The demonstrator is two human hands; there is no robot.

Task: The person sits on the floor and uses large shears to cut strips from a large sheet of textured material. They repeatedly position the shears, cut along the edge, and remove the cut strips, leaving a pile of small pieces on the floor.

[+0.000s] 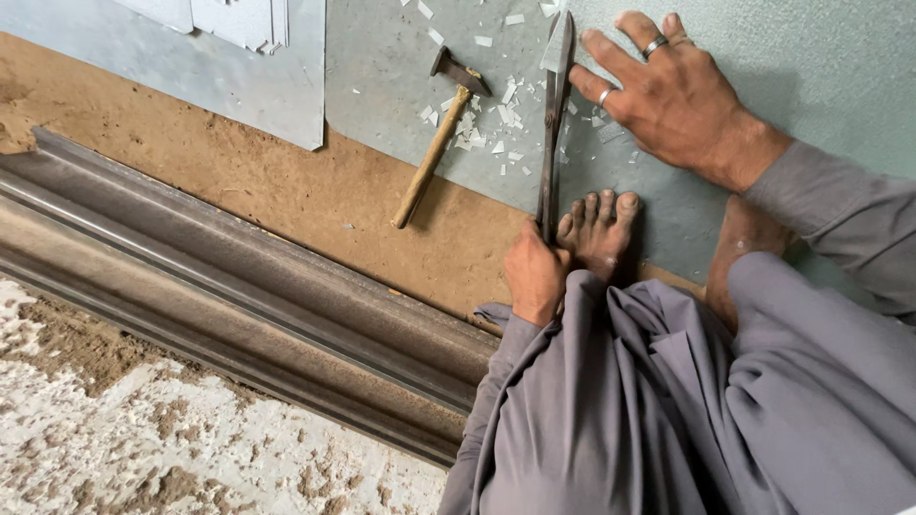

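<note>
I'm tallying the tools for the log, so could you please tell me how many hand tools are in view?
2: a hammer lying on the metal sheet among offcuts, and long shears gripped by the left hand beside the right hand. Others may lie out of view.

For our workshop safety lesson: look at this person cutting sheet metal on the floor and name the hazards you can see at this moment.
1. The right hand lies flat on the metal sheet right beside the shears; its fingers could be nicked.
2. A bare foot rests on the sheet next to the left hand gripping the shears' handles, near sharp edges.
3. Sharp metal offcuts lie scattered by the hammer.
</note>
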